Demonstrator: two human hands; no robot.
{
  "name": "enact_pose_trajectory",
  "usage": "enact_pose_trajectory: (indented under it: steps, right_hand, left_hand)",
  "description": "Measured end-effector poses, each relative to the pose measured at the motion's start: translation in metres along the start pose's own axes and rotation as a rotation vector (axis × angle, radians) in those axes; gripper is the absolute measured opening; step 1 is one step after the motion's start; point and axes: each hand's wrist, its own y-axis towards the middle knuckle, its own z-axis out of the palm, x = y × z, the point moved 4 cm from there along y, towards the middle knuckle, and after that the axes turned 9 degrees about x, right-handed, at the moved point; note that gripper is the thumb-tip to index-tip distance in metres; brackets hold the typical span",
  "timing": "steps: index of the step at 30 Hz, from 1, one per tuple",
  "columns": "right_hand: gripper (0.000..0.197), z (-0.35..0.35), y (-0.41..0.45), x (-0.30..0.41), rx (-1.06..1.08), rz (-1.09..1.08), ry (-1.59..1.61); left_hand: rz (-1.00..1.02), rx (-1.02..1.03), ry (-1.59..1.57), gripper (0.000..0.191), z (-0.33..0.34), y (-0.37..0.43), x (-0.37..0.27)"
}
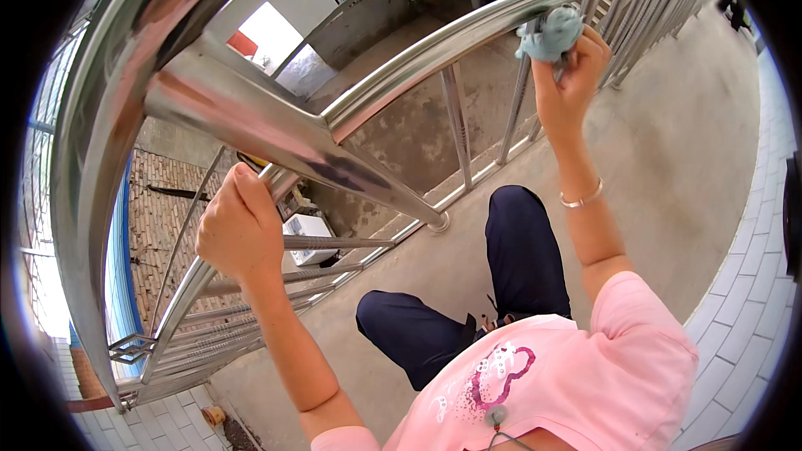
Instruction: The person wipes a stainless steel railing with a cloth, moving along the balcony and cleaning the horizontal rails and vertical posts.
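My right hand (571, 72) is raised at the upper right and grips a light blue-grey cloth (551, 34). The cloth is bunched against a baluster, just under the curved metal rail (438, 50). On the left, my left hand (241, 222) is closed around the lower rail of the stainless steel railing. A thick shiny post (263, 128) slants between my hands, down to a round foot on the floor.
Metal balusters (455, 125) run along the edge of the concrete floor (677, 156). Beyond the railing lies a lower yard with a white appliance (308, 238). White tiles (745, 288) border the right, and a small clay pot (213, 415) stands at the lower left.
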Motion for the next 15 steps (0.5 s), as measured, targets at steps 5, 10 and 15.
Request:
enact_pose_trajectory:
  steps: [5,10,15]
  right_hand:
    - [0.045,0.028,-0.013,0.041,0.222,-0.118,0.112]
    - [0.056,0.064,-0.038,0.032,0.318,0.271,0.51]
    - [0.052,0.073,-0.069,0.006,0.572,0.505,0.467]
  left_hand:
    - [0.007,-0.055,-0.014,0.042,0.003,-0.001,0.002]
    - [0.024,-0.055,-0.046,0.043,0.006,0.001,-0.001]
    - [-0.115,0.053,-0.077,0.05,0.012,-0.002,0.003]
